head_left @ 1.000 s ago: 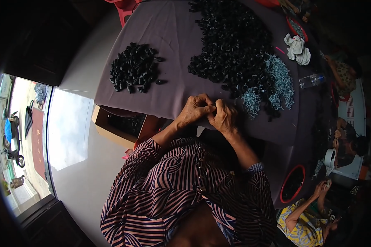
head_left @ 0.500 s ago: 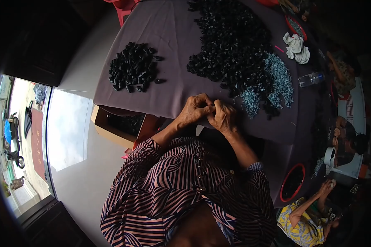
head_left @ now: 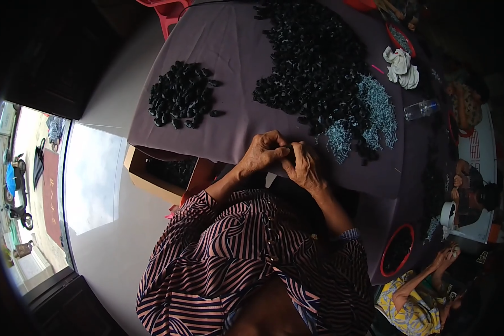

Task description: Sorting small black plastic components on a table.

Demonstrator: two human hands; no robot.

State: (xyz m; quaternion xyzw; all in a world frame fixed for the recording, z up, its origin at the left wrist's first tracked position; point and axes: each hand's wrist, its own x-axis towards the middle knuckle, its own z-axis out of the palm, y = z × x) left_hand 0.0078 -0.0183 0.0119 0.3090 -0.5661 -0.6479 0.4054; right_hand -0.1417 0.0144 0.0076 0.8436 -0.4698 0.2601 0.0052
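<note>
At the near edge of the table, my left hand [head_left: 263,153] and my right hand [head_left: 306,168] meet with fingertips closed. Between them is a small black piece [head_left: 288,150], mostly covered by the fingers. Beyond the hands spreads a large heap of small black ribbed parts [head_left: 313,61]. Two patches of tiny blue-grey pieces, a small one [head_left: 339,140] and a larger one [head_left: 381,106], lie at its right side, nearest my right hand. A smaller pile of black ribbed parts [head_left: 180,95] sits to the far left of my left hand.
A purple-grey cloth [head_left: 235,56] covers the table. At the right lie a white rag [head_left: 400,67], a clear plastic bottle [head_left: 421,109] and a pink stick [head_left: 377,69]. A cardboard box [head_left: 145,182] stands below the left edge. A red-rimmed basin [head_left: 397,249] and other people are at right.
My right hand's fingers have shifted slightly, and a bit of the black piece shows between the hands. The piles look the same.
</note>
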